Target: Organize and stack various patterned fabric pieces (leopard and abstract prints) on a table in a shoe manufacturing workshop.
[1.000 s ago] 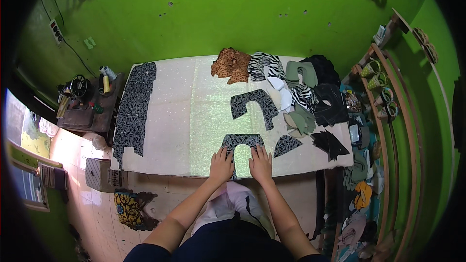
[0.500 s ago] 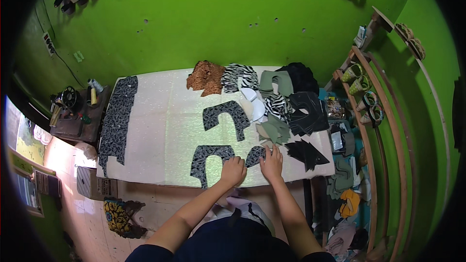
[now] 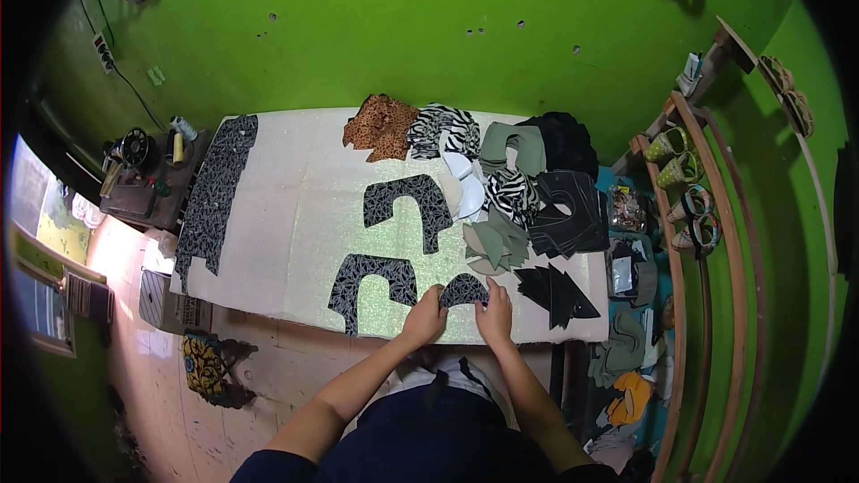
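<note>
I am seeing a small dark patterned fabric piece (image 3: 464, 289), arch-shaped, lying flat near the front edge of the table (image 3: 295, 215), right of centre. The left hand (image 3: 424, 322) is resting on its left end and the right hand (image 3: 495, 311) on its right end; the fingers of both hands are lying nearly flat and close together, pressing on the cloth rather than closing round it, though I cannot tell whether any fingertip is pinching an edge. Just left of this piece, a larger cut piece (image 3: 371, 284) of the same dark print is lying flat, near it but not overlapping. Behind that, toward the middle of the table, a second large curved piece (image 3: 408, 206) of the same print is lying. To the right of the hands, black pointed pieces (image 3: 555, 291) are sitting at the table's right end. Behind them, olive-green pieces (image 3: 497, 246) and a stack of black pieces (image 3: 564, 215) are lying, with zebra-striped cloth (image 3: 446, 128) and an orange spotted cloth (image 3: 380, 125) along the far edge. A long strip of the dark print (image 3: 215, 192) is hanging over the table's left end. A sewing machine (image 3: 134, 156) is standing on a small stand beyond it, against the green wall (image 3: 403, 27).
</note>
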A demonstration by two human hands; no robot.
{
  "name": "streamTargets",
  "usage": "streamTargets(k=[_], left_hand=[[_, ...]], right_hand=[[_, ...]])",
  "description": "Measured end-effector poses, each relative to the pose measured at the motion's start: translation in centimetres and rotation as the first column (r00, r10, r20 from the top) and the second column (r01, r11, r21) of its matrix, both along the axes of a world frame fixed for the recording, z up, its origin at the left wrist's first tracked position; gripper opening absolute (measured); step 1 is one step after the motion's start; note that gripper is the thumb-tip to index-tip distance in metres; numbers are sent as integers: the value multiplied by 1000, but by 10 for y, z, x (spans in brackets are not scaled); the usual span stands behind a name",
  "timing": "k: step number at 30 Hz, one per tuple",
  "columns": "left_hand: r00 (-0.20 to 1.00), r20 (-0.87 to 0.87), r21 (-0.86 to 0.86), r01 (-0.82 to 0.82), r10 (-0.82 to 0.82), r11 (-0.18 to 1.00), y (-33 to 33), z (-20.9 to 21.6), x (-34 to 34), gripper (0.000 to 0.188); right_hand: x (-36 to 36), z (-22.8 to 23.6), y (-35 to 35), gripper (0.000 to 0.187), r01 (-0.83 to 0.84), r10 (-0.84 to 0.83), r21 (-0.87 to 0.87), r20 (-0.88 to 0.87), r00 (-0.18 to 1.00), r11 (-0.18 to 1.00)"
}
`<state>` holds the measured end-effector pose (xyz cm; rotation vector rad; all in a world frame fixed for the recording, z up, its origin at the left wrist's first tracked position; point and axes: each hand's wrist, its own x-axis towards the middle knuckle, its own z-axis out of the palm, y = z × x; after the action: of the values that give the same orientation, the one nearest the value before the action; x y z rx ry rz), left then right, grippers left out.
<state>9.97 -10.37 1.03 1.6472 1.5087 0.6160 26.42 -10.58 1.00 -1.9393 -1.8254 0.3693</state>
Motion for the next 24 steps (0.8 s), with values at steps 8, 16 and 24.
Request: streamTargets(k=[8,16,24], left_hand=[[914,242,-146,-297,325,944,12,15,-32,22],[879,124,-53,-458,461,888,18,-11,-109,20],[883,41,-1,-468,468,884,19,3,-155,18]], right_hand=[[2,-2,21,27,-102,82,-27,-417,905,994],[-60,-3,44,26,-216,119,-103,-575,809,971],[-116,-7,48,27,-225,109,-174,-505,856,959]])
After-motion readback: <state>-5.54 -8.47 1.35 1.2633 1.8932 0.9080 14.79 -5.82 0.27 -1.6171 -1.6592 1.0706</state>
